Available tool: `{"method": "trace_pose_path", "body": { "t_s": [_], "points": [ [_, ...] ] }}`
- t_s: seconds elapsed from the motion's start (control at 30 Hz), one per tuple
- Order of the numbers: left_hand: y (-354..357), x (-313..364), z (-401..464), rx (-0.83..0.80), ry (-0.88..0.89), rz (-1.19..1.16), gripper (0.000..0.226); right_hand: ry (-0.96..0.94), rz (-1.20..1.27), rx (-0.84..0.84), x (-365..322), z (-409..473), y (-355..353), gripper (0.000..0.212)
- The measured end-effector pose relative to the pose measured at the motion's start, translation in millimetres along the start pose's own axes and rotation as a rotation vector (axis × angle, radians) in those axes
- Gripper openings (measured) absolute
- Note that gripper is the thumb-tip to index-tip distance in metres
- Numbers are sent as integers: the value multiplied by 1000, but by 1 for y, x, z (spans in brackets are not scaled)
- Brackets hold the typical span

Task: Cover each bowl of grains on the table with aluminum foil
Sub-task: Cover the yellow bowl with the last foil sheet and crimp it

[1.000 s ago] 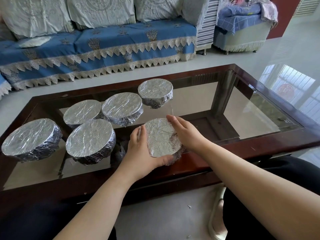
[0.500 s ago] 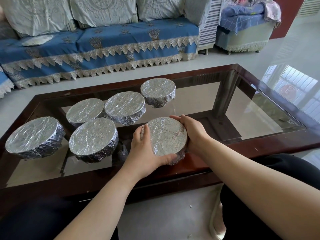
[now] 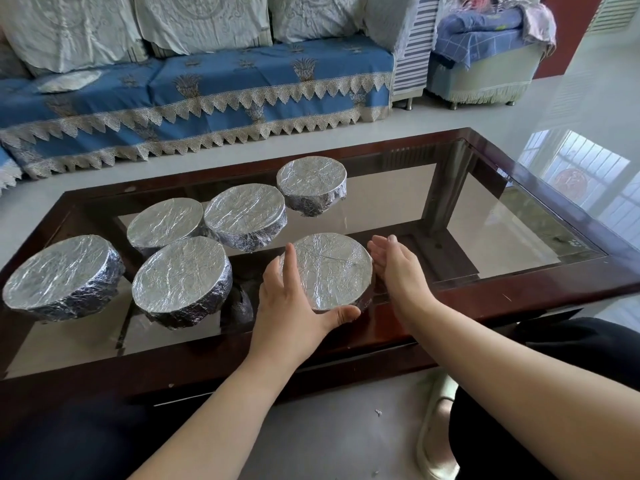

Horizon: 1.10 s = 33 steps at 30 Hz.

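Several bowls wrapped in crinkled aluminum foil stand on a glass-topped coffee table [image 3: 519, 292]. The nearest foil-covered bowl [image 3: 329, 268] sits at the table's front edge. My left hand [image 3: 291, 299] cups its left side, thumb hooked under the front rim. My right hand [image 3: 398, 268] is just right of the bowl, fingers straight and apart, palm facing it. Other covered bowls stand at the back [image 3: 311, 183], middle [image 3: 244, 214], behind left [image 3: 164, 223], front left [image 3: 180, 275] and far left [image 3: 59, 271]. The grains are hidden by the foil.
A blue sofa [image 3: 207, 88] with lace trim runs behind the table, a flat foil piece [image 3: 69, 81] lying on its seat. A covered armchair [image 3: 485, 53] stands at the back right. A pale slipper [image 3: 436, 427] rests on the floor by my knee.
My right hand has come off the nearest bowl's right rim and now hovers beside it with fingers open. My left hand stays on the bowl's left side.
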<state>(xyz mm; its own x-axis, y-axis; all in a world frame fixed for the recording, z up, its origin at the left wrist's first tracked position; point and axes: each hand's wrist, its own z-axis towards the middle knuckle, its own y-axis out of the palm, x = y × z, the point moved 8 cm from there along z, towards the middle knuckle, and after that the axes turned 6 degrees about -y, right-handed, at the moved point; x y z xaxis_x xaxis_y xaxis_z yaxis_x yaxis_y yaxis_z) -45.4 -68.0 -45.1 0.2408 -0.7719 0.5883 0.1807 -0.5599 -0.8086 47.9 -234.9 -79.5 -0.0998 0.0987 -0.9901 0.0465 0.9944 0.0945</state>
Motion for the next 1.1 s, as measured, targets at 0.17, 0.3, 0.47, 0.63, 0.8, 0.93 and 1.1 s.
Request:
{"method": "trace_pose_path", "body": {
  "t_s": [0.17,0.3,0.47,0.63,0.8,0.93,1.1],
  "points": [
    [1,-2,0,26,11,5,143,-184,-208,-24,3,-33,-2,29],
    [2,-1,0,26,24,-35,143,-259,-212,-47,8,-44,-1,24],
    [3,-4,4,35,43,-57,142,-249,-254,-14,12,-42,-3,16],
    [6,-9,5,51,53,-55,139,-155,-214,43,14,-31,-8,24],
    [7,-8,6,46,57,-48,136,-51,-144,74,20,-23,-10,24],
    [6,-6,5,53,60,-65,136,20,-60,99,26,-19,-6,14],
    [7,-9,7,28,45,-109,145,54,-16,115,25,-14,-4,14]
  ]
}}
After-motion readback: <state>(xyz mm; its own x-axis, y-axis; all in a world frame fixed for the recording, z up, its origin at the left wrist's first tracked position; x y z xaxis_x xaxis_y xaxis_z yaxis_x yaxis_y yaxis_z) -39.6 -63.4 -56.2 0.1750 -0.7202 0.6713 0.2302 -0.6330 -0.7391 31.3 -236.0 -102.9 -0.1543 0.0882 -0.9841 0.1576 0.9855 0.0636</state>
